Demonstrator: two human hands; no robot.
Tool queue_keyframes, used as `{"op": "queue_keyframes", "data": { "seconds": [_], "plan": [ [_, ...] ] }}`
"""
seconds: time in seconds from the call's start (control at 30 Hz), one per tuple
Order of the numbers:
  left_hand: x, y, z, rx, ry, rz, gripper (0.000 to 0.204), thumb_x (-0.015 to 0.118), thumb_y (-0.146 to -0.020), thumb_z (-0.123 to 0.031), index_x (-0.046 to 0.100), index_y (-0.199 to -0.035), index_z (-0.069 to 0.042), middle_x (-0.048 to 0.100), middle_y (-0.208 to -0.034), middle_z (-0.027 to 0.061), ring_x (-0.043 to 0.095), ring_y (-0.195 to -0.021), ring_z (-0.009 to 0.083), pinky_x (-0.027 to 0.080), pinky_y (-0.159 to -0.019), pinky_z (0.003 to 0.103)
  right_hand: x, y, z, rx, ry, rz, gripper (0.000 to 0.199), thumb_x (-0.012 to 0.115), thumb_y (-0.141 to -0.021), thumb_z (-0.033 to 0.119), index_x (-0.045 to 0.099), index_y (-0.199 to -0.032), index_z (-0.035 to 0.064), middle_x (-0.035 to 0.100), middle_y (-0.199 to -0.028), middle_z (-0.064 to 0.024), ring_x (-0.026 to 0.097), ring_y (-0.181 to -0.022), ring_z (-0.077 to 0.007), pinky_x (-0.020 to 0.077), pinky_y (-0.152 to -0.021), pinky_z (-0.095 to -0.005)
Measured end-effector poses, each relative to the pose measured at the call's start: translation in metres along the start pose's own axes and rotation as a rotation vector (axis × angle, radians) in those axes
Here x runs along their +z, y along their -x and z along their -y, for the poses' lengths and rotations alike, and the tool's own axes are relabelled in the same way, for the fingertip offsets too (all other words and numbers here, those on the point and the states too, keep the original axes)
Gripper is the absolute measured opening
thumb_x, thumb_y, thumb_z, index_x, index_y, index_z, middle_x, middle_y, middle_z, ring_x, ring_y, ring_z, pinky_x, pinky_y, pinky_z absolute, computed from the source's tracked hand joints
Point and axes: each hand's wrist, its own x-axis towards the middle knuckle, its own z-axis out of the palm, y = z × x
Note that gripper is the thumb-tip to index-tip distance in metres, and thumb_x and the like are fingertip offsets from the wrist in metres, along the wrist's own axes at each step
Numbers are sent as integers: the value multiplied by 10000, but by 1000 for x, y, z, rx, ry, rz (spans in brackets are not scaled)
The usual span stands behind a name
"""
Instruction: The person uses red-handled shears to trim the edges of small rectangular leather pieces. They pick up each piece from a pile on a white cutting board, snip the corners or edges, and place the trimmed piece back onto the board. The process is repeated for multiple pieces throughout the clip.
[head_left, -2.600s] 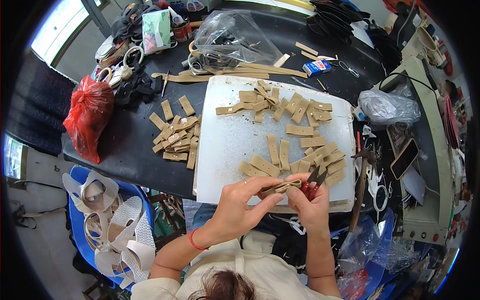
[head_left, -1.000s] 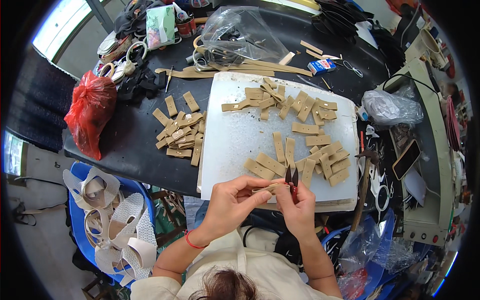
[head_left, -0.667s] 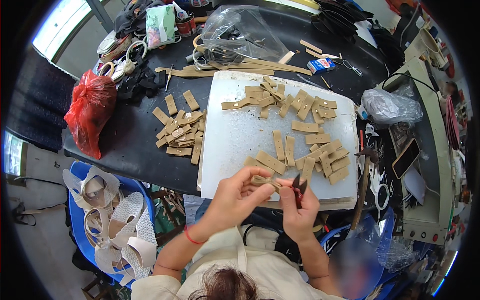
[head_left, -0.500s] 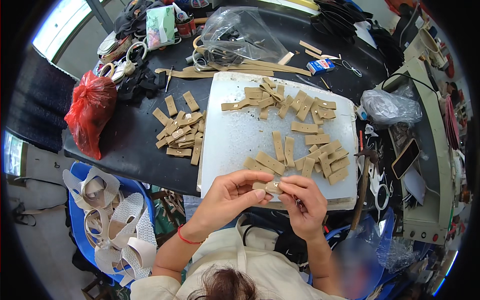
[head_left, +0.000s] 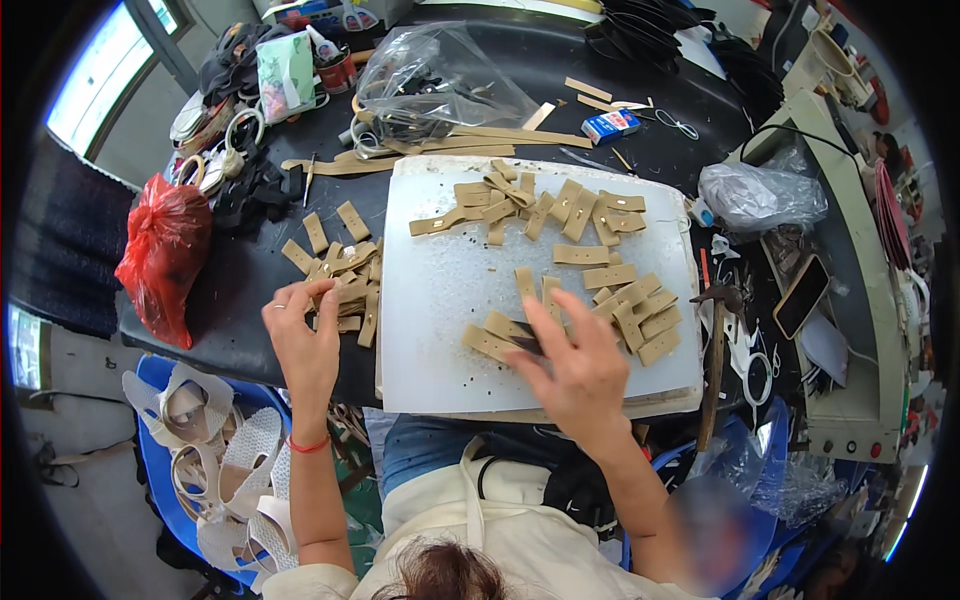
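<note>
My left hand (head_left: 300,340) reaches left of the white board (head_left: 450,290), fingers apart, fingertips on a pile of tan punched strips (head_left: 345,290) on the black table. Over the board's near part, my right hand (head_left: 575,365) has its fingers spread above more tan strips (head_left: 620,300). A small dark tool (head_left: 525,343) shows pinched between its thumb and forefinger, next to a strip lying at the board's front. Another cluster of strips (head_left: 540,200) lies at the board's far side.
A red plastic bag (head_left: 165,255) sits at the table's left edge and a clear bag (head_left: 440,80) behind the board. A hammer (head_left: 715,340) and a phone (head_left: 800,295) lie right of the board. White sandal straps fill a blue crate (head_left: 210,450) below left.
My hands were together at the board's front, working a strip with the tool. They have parted: the left went out to the pile on the left, the right forward over the board.
</note>
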Motion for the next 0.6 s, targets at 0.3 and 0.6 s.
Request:
{"op": "queue_keyframes", "data": {
  "seconds": [0.3, 0.6],
  "plan": [
    [47, -33, -60, 516, 210, 181, 204, 562, -837, -36, 622, -1032, -28, 603, -1077, 152, 564, -989, 309, 445, -837, 365, -4, -3, -27, -167, 111, 152, 425, 717, -702, 352, 624, -1067, 154, 569, -1113, -9, 470, -710, -184, 445, -591, -271],
    [52, -25, -86, 726, -27, 139, 262, 572, -745, 50, 625, -977, -60, 612, -1080, 98, 527, -1101, 284, 431, -886, 369, -36, -24, -63, 210, -166, 121, 294, 670, -746, 186, 631, -1021, 91, 603, -1025, -68, 577, -798, -228, 476, -666, -334]
  ]
}}
